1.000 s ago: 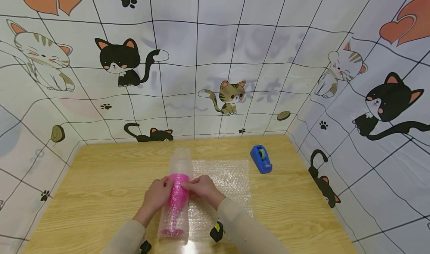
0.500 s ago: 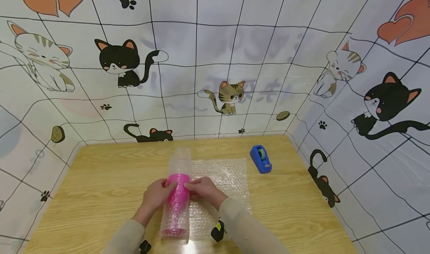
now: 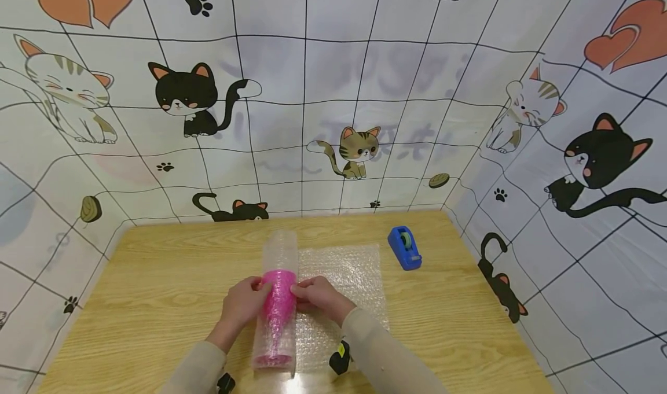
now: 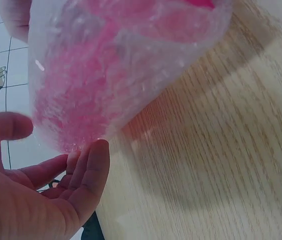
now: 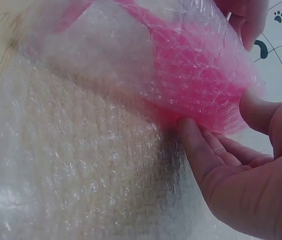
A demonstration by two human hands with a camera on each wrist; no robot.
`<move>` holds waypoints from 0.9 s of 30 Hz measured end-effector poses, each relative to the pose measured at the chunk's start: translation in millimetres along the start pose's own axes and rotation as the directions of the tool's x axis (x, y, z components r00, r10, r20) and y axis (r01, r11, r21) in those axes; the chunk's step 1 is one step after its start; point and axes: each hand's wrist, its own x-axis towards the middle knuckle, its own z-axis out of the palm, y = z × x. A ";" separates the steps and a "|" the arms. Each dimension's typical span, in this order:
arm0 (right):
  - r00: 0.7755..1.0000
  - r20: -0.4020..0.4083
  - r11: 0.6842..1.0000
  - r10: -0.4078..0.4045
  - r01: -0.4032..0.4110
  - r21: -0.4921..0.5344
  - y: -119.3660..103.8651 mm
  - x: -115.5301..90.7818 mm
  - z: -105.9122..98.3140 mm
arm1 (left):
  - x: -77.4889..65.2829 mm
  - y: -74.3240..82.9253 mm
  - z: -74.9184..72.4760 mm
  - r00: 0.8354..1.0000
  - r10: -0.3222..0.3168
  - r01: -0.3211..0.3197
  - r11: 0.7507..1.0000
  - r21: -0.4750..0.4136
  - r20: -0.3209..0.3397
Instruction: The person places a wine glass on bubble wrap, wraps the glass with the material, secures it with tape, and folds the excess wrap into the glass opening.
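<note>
A pink stemmed goblet [image 3: 280, 295] lies inside a roll of clear bubble wrap [image 3: 279, 250], its cup away from me and its round foot near the front. My left hand [image 3: 242, 305] grips the roll from the left, thumb on top. From the right, my right hand [image 3: 322, 295] holds it at the cup, thumb above and fingers below. In the left wrist view, the left fingers [image 4: 93, 170] curl under the wrapped goblet [image 4: 86, 95]. The right wrist view has the right thumb [image 5: 256, 111] against the wrap over the pink cup [image 5: 200, 75].
The flat part of the bubble wrap sheet [image 3: 346, 272] spreads to the right of the roll on the wooden table [image 3: 177, 278]. A blue tape dispenser [image 3: 405, 249] stands at the back right. Cat-printed cloth [image 3: 281, 93] hangs behind and at both sides.
The roll has shifted slightly to the right with both hands on it, and the flat sheet's right edge has drawn a little left. The tape dispenser stays in place.
</note>
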 end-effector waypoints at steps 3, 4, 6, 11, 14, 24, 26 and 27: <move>1.000 0.005 1.000 0.006 -0.006 0.004 2.0 2.1 -0.4 | 0.6 -1.5 -1.4 1.000 0.006 -0.006 1.000 -0.006 0.002; 1.000 0.006 1.000 0.005 -0.005 0.011 2.9 3.0 -0.4 | 0.7 -1.9 -2.0 1.000 0.008 -0.008 1.000 -0.011 0.004; 1.000 0.008 1.000 0.004 -0.004 0.028 4.5 4.2 0.0 | 1.0 -2.7 -2.9 1.000 0.007 -0.007 1.000 -0.022 0.010; 1.000 0.031 0.997 -0.001 -0.001 0.075 5.0 5.7 -0.2 | 1.7 -3.3 -3.3 1.000 -0.002 0.003 0.999 -0.050 0.020; 0.999 0.053 0.992 -0.004 -0.002 0.122 4.4 5.6 -0.1 | 1.2 -2.4 -3.1 1.000 -0.006 0.008 0.998 -0.056 0.019; 0.998 0.064 0.998 -0.009 0.004 0.068 -0.8 -0.7 4.5 | 0.2 2.8 -0.4 1.000 -0.001 0.001 1.000 -0.018 -0.009; 0.999 0.050 0.999 -0.004 0.001 0.054 -1.1 -2.0 5.0 | 0.2 2.4 0.1 1.000 -0.002 0.002 1.000 -0.011 -0.010; 0.999 0.042 0.999 0.001 -0.003 0.044 -1.0 -2.3 5.2 | 0.4 2.2 0.5 1.000 0.000 0.000 1.000 -0.007 -0.011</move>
